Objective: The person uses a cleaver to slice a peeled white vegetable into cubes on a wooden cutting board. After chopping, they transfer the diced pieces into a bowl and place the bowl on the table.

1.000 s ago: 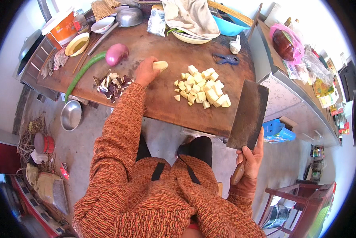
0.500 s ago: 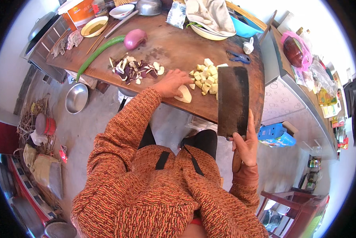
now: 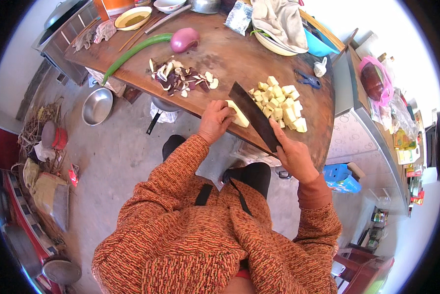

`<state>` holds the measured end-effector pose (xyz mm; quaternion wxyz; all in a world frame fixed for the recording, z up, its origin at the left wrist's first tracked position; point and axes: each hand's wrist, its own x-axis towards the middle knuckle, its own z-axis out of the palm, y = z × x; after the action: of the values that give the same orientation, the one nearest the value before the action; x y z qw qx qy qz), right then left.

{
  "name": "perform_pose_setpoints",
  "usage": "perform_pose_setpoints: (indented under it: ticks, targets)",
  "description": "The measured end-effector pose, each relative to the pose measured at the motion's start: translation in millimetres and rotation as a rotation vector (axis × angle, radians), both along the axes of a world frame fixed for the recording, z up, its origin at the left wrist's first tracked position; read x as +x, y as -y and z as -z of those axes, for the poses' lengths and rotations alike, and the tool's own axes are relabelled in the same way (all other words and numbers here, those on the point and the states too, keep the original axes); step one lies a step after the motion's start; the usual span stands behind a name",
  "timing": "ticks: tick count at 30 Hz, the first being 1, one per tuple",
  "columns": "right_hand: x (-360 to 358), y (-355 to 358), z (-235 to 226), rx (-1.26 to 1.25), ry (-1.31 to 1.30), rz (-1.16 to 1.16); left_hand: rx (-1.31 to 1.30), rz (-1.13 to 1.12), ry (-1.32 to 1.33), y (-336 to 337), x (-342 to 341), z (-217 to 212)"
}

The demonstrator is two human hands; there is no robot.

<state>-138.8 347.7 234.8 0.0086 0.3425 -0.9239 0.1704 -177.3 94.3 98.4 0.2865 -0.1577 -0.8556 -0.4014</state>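
My left hand (image 3: 216, 121) rests at the table's near edge, its fingers closed on a pale, peeled potato piece (image 3: 238, 115) that lies on the wood. In my right hand (image 3: 296, 157) is a cleaver (image 3: 253, 115) with a wide dark blade. The hand wraps its handle, which is mostly hidden, and one finger lies along the blade. The blade stands on edge, slanting, close beside the right side of the potato piece; whether they touch I cannot tell. To the right of the blade sits a heap of pale yellow cubes (image 3: 279, 102). Purple-skinned peelings (image 3: 178, 78) are scattered to the left.
Farther back on the wooden table (image 3: 225, 54) lie a long green vegetable (image 3: 134, 55) and a round purple vegetable (image 3: 185, 39). Blue-handled scissors or shears (image 3: 308, 80) lie at the right, near a cloth-covered bowl (image 3: 281, 44). A metal basin (image 3: 97, 107) stands on the floor.
The cleaver has swung down and left from upright, broad side showing, to edge-on beside the potato piece. My left hand has closed more firmly on the piece. The view has shifted slightly.
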Motion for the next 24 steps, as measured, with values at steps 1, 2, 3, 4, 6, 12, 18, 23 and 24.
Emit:
perform_pose_setpoints:
  ticks: [1,2,3,4,6,12,18,23,24]
  targets:
    - [-1.4,1.2,0.3,0.015,0.005,-0.011,-0.009,0.001,0.001,0.8,0.7,-0.3]
    - [-2.7,1.9,0.6,0.029,0.011,-0.021,-0.017,0.003,0.001,1.4,1.4,-0.6]
    - [-3.8,2.7,0.5,0.046,0.017,-0.030,-0.019,0.005,-0.004,1.7,1.4,-0.7]
    - [-4.9,2.7,0.4,0.062,0.018,-0.035,-0.021,0.008,-0.008,1.9,0.9,-0.9]
    - [-6.8,2.1,1.5,0.090,0.020,-0.043,-0.024,0.010,-0.014,1.6,1.5,-2.4]
    - [-17.4,14.5,8.8,0.139,0.097,-0.010,-0.021,-0.004,-0.008,-0.6,1.0,0.3]
    - [-34.1,7.8,13.0,0.031,0.090,-0.022,-0.039,-0.012,-0.053,1.3,1.4,1.0]
    - [-13.8,5.4,-11.8,-0.033,0.015,0.009,-0.036,-0.064,-0.115,-1.5,2.2,6.6]
    - [-9.1,7.8,-18.6,0.007,0.058,0.030,-0.030,-0.073,-0.110,-2.0,3.0,6.5]
